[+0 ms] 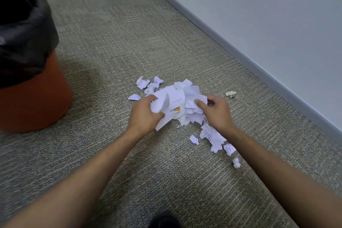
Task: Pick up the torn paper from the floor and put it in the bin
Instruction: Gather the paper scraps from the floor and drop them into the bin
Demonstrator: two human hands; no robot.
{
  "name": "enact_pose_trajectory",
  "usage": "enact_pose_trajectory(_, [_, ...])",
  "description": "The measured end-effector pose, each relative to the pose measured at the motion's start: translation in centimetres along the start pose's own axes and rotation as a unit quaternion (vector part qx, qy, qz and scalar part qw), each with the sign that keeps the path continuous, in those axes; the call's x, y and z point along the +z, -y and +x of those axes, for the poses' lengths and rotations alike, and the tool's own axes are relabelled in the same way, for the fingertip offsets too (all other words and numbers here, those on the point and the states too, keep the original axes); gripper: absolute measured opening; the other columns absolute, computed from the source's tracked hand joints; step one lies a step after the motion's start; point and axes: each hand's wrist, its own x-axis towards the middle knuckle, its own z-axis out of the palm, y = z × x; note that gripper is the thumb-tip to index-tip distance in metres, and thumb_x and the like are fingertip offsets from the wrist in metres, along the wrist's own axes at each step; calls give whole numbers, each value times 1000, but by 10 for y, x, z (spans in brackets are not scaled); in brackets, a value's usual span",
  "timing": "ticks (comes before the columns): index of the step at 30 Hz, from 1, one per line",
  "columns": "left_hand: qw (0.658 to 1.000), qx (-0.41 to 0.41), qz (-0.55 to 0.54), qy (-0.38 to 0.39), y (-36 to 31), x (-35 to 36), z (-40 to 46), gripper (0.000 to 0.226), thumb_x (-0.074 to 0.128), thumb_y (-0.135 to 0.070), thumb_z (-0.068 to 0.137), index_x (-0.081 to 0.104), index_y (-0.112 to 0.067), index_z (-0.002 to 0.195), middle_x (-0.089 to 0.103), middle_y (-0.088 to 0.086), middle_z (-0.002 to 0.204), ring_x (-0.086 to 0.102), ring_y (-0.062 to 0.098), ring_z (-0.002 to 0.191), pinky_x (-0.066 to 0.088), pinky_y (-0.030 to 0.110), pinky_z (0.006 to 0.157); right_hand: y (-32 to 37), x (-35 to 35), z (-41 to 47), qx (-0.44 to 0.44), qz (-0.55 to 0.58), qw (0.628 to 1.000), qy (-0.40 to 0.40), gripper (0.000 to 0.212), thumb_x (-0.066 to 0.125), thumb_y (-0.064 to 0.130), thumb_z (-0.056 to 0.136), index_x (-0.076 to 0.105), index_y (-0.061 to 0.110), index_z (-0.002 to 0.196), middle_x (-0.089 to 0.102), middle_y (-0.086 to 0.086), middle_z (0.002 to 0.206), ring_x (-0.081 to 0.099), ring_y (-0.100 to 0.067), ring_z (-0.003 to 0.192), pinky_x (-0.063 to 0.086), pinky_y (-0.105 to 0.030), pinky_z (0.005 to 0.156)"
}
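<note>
White paper scraps sit heaped on the carpet, roughly mid-floor, nearer the right wall's skirting than the bin. Bin is cut off by the left frame edge; its black liner drapes over the rim, so the inside can't be seen. Orange-ish bit shows in the middle of the heap, too small to identify. No writing or labels readable on any scrap; faint marks on some pieces are too blurred. Dark shape at bottom edge, cut off, can't tell what it is.

Left hand grips the heap's left side, thumb curled over a large sheet, fingers under and partly hidden. Right hand holds the right side, fingers curled into the scraps, tips hidden by paper. Heap lies between both hands, touching both.

Loose scraps trail toward the near right under the right wrist; more lie beyond the heap toward the far wall. One crumpled beige bit sits apart, near the skirting.
</note>
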Motion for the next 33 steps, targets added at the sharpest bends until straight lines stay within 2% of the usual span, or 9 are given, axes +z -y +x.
enact_pose_trajectory(4, [997, 18, -38, -61, -18, -53, 4, 34, 88, -20, 64, 63, -13, 86, 63, 1, 79, 57, 20, 68, 39, 28, 52, 46, 7, 7, 33, 139, 989, 29, 18, 71, 15, 88, 74, 3, 101, 76, -15, 96, 72, -32, 93, 58, -47, 78])
enact_pose_trajectory(8, [992, 35, -65, -104, -32, -111, 2, 31, 90, -17, 63, 61, -20, 75, 69, 6, 70, 69, 24, 62, 56, 45, 55, 110, 19, 12, -13, 179, 982, 57, 17, 71, 11, 88, 73, 8, 105, 76, -2, 91, 73, -10, 80, 56, -27, 67])
enact_pose_trajectory(11, [985, 54, -82, -144, -45, -158, -3, 27, 87, -12, 68, 63, -17, 79, 72, 7, 73, 71, 19, 61, 59, 40, 53, 166, 32, 18, -53, 209, 974, 67, 10, 73, 10, 86, 71, 18, 92, 76, 5, 82, 70, -5, 72, 55, -21, 63])
enact_pose_trajectory(15, [966, 91, -40, -240, -53, -223, -12, 23, 84, -25, 70, 62, -30, 75, 70, -9, 74, 70, 7, 65, 60, 41, 60, 237, 56, 29, -110, 231, 964, 79, 13, 74, 8, 84, 69, 17, 94, 76, 6, 83, 70, -3, 70, 52, -18, 60])
enact_pose_trajectory(18, [946, 97, 13, -308, -50, -269, -17, 19, 78, -35, 70, 67, -24, 80, 70, -10, 76, 68, 11, 73, 58, 40, 68, 286, 78, 35, -146, 240, 956, 80, 20, 76, 10, 83, 70, 10, 102, 75, -1, 90, 69, 1, 69, 49, -12, 57])
enact_pose_trajectory(21, [930, 86, 37, -356, -40, -308, -22, 20, 73, -37, 73, 70, -25, 88, 72, -8, 81, 68, 15, 77, 57, 39, 74, 326, 106, 41, -179, 239, 950, 90, 15, 77, 11, 82, 71, 13, 95, 75, 0, 86, 69, 0, 68, 48, -14, 58])
enact_pose_trajectory(26, [917, 63, 48, -390, -16, -351, -24, 27, 70, -27, 76, 73, -22, 102, 75, -5, 93, 70, 14, 85, 57, 39, 81, 363, 153, 49, -199, 230, 947, 107, 15, 78, 12, 80, 68, 21, 86, 74, 3, 84, 72, -10, 78, 56, -24, 69])
enact_pose_trajectory(30, [915, 53, 41, -397, -2, -359, -24, 31, 70, -26, 78, 72, -19, 108, 74, -3, 96, 69, 11, 89, 57, 37, 86, 372, 177, 51, -217, 207, 944, 137, 9, 74, 21, 86, 71, 16, 93, 69, 10, 81, 64, -7, 81, 50, -22, 78])
enact_pose_trajectory(33, [907, 75, 52, -412, -1, -350, -28, 37, 71, -31, 79, 68, -18, 114, 71, -4, 102, 66, 11, 95, 55, 37, 90, 365, 179, 51, -210, 207, 944, 150, 17, 68, 28, 90, 73, 13, 98, 74, 2, 92, 69, -12, 92, 54, -34, 94])
